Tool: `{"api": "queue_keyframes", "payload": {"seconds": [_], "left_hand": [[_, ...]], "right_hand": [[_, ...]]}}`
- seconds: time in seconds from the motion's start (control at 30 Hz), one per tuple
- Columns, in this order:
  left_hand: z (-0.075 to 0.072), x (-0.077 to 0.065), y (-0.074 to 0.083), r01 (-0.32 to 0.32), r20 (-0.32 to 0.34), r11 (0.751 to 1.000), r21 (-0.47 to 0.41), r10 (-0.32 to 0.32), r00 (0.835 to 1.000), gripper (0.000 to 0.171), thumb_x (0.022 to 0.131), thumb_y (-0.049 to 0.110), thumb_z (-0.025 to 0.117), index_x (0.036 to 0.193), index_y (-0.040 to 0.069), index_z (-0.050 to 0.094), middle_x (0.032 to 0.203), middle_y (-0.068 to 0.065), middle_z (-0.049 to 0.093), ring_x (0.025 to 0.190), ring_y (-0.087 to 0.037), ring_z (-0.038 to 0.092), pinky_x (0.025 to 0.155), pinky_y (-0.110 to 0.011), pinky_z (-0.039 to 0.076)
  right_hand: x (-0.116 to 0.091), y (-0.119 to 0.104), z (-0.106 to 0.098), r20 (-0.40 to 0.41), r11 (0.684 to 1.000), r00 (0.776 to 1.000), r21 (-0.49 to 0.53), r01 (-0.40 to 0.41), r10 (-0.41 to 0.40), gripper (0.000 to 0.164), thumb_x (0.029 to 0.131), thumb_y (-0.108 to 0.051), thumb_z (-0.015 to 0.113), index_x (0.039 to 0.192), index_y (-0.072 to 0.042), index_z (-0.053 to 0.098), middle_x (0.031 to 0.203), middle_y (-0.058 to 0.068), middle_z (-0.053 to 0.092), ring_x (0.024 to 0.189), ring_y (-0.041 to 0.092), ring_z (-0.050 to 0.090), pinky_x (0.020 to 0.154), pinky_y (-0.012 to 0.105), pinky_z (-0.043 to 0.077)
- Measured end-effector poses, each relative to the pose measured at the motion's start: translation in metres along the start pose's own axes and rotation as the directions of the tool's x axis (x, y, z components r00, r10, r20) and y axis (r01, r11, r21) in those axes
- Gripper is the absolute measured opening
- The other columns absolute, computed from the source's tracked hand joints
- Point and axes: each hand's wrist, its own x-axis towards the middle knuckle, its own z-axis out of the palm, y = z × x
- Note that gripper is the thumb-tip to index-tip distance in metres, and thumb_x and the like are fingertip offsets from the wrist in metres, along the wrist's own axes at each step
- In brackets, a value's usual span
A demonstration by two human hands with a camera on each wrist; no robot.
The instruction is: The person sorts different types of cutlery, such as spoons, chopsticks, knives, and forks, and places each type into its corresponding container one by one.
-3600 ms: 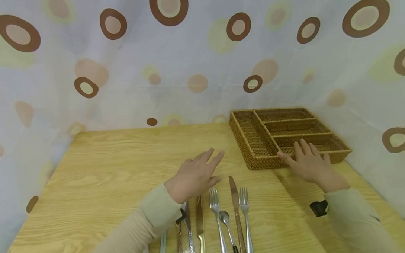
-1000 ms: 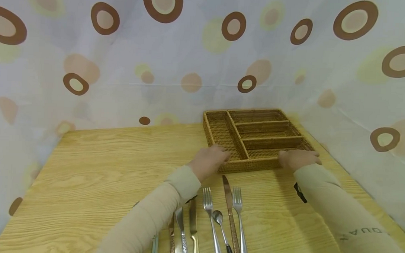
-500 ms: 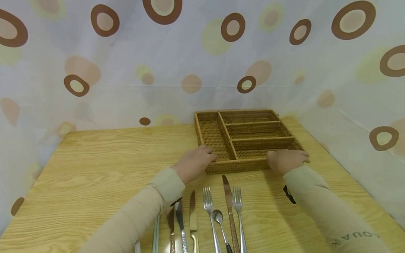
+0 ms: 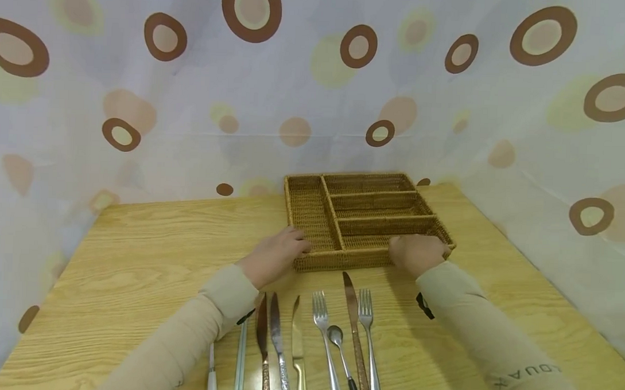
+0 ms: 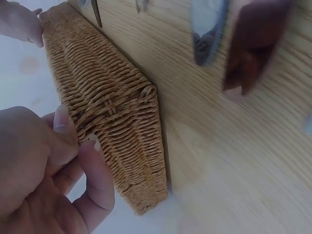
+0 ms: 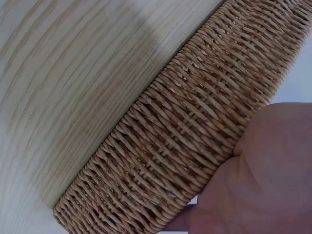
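A brown wicker cutlery tray (image 4: 359,258) with a long left compartment and three crosswise ones sits near the back of the table. My left hand (image 4: 275,255) holds its front left corner; in the left wrist view the thumb and fingers of that hand (image 5: 46,175) curl at the woven rim. At the front right, my right hand (image 4: 418,253) grips the rim from above. The right wrist view shows the tray's woven wall (image 6: 170,141) with the palm against its upper edge; most of those fingers are hidden behind it. No cutlery shows in the compartments.
In front of the tray lies a row of cutlery: two forks (image 4: 320,313), a small black-handled spoon (image 4: 336,336), several knives (image 4: 298,332), pale green chopsticks (image 4: 241,359) and a white-handled piece (image 4: 212,381). A patterned curtain (image 4: 295,102) stands behind the wooden table (image 4: 150,258).
Both hands were apart and open over the table and tray at first. They took hold of the tray's front corners, and the tray has slid left along the back of the table.
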Motion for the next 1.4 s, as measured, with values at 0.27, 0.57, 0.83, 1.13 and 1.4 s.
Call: {"api": "queue_keyframes", "payload": {"seconds": [0.27, 0.57, 0.83, 1.13, 1.4], "left_hand": [[0.002, -0.002, 0.001, 0.053, 0.025, 0.998, 0.025, -0.053, 0.998, 0.036, 0.088, -0.011, 0.066, 0.114, 0.013, 0.07, 0.109, -0.002, 0.066, 0.099, -0.019, 0.059, 0.076, -0.028, 0.056], [0.005, -0.004, 0.005, 0.046, -0.013, 0.999, 0.016, -0.046, 0.999, 0.047, 0.083, -0.019, 0.058, 0.118, 0.01, 0.069, 0.113, -0.005, 0.066, 0.106, -0.022, 0.06, 0.073, -0.027, 0.057], [0.01, -0.006, 0.006, 0.056, -0.04, 0.998, 0.022, -0.055, 0.998, 0.047, 0.082, -0.019, 0.059, 0.119, 0.008, 0.068, 0.116, -0.005, 0.066, 0.111, -0.022, 0.059, 0.078, -0.027, 0.058], [0.015, -0.007, 0.007, 0.091, -0.022, 0.996, 0.013, -0.09, 0.996, 0.041, 0.082, -0.014, 0.062, 0.119, 0.002, 0.065, 0.12, -0.009, 0.064, 0.116, -0.025, 0.057, 0.089, -0.032, 0.057], [0.018, -0.005, 0.009, 0.103, -0.028, 0.995, 0.0, -0.103, 0.994, 0.043, 0.078, -0.013, 0.058, 0.119, -0.001, 0.064, 0.122, -0.012, 0.063, 0.118, -0.027, 0.056, 0.099, -0.037, 0.053]], "right_hand": [[0.001, 0.003, -0.001, 0.02, 0.997, 0.998, -0.032, 0.067, -0.067, 0.073, 0.103, -0.037, 0.011, 0.126, 0.014, 0.057, 0.134, 0.045, 0.046, 0.124, 0.066, 0.041, 0.099, 0.079, 0.03], [0.004, 0.008, -0.001, 0.05, 0.987, 0.99, -0.091, 0.135, -0.131, 0.057, 0.106, -0.032, 0.018, 0.138, 0.002, 0.049, 0.132, 0.043, 0.05, 0.117, 0.065, 0.048, 0.092, 0.082, 0.033], [0.008, 0.009, -0.001, 0.054, 0.977, 0.986, -0.141, 0.161, -0.155, 0.047, 0.106, -0.025, 0.024, 0.142, -0.006, 0.046, 0.122, 0.038, 0.059, 0.108, 0.061, 0.055, 0.088, 0.079, 0.037], [0.005, 0.011, -0.001, 0.065, 0.949, 0.974, -0.22, 0.226, -0.217, 0.035, 0.104, -0.015, 0.038, 0.136, -0.014, 0.052, 0.113, 0.03, 0.066, 0.092, 0.053, 0.061, 0.078, 0.076, 0.043], [0.007, 0.011, -0.002, 0.069, 0.957, 0.978, -0.205, 0.206, -0.196, 0.043, 0.104, -0.019, 0.036, 0.146, -0.019, 0.044, 0.101, 0.027, 0.068, 0.092, 0.052, 0.061, 0.079, 0.077, 0.041]]}}
